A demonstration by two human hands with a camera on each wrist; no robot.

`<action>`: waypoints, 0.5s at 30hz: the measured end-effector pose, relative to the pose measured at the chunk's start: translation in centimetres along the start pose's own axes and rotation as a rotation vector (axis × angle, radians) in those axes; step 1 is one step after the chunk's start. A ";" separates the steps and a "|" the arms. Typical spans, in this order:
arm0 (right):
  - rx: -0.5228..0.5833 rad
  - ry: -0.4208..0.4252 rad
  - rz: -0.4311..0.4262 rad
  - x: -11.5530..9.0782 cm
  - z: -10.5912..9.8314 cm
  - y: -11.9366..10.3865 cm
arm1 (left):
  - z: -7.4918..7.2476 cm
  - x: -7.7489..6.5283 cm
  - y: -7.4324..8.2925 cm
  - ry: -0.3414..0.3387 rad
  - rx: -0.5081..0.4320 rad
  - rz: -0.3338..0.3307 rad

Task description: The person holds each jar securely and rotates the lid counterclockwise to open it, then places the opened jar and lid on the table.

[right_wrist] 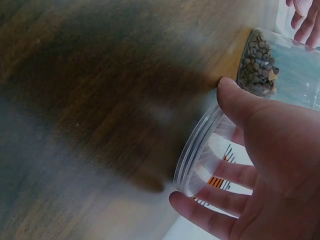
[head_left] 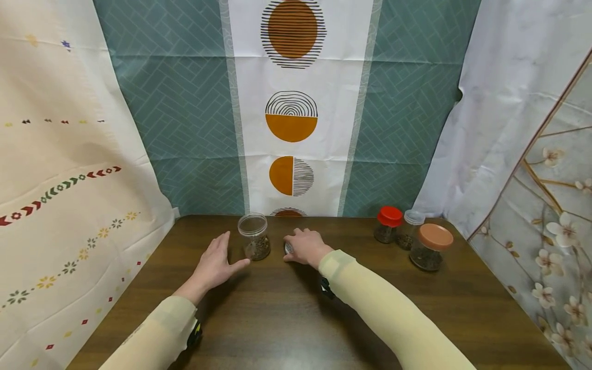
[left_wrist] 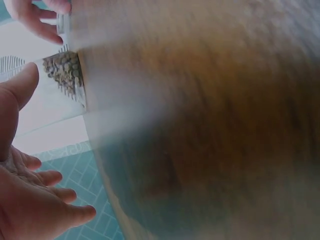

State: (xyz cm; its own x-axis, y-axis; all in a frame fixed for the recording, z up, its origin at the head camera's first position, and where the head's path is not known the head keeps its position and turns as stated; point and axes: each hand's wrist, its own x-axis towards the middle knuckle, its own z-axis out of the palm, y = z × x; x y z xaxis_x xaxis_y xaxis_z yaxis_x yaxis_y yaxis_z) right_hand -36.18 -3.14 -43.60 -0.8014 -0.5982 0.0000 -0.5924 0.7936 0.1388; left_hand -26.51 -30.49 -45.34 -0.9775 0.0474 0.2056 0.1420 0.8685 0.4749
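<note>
A clear open-topped jar (head_left: pixel 257 246) stands near the table's back edge, its lower part filled with small brown pellet-like pieces (right_wrist: pixel 257 65). Just left of it, my left hand (head_left: pixel 214 264) has its fingers spread and its thumb pointing at the jar, holding nothing. To the jar's right, my right hand (head_left: pixel 307 247) holds a clear ridged screw lid (right_wrist: pixel 196 150) by its edges, thumb on one side and fingers on the other. The lid is tilted on edge, close over the table. From the head view most of that lid (head_left: pixel 289 247) is hidden by the hand.
At the back right stand three lidded jars with dark contents: one with a red lid (head_left: pixel 389 217), a narrow one with a clear lid (head_left: pixel 413 218), and a wider one with an orange-brown lid (head_left: pixel 435 237). Patterned cloths hang behind and beside the brown wooden table (head_left: pixel 287 318).
</note>
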 end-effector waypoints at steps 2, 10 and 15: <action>0.002 -0.002 -0.001 0.1 0.1 0.0 | 0.0 -0.1 -0.1 0.000 0.002 -0.001; 0.009 -0.023 -0.011 0.3 0.6 0.2 | 0.3 -0.3 -0.5 -0.006 0.008 -0.002; 0.010 -0.026 -0.007 0.4 0.7 0.3 | 0.3 -0.3 -0.6 -0.012 0.014 -0.008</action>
State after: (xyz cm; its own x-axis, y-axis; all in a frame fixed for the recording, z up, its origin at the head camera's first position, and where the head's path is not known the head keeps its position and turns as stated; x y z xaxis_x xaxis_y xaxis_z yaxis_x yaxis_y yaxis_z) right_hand -36.75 -3.07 -44.27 -0.7988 -0.6010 -0.0269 -0.5990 0.7904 0.1286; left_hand -26.36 -30.85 -45.95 -0.9805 0.0462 0.1910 0.1317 0.8758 0.4643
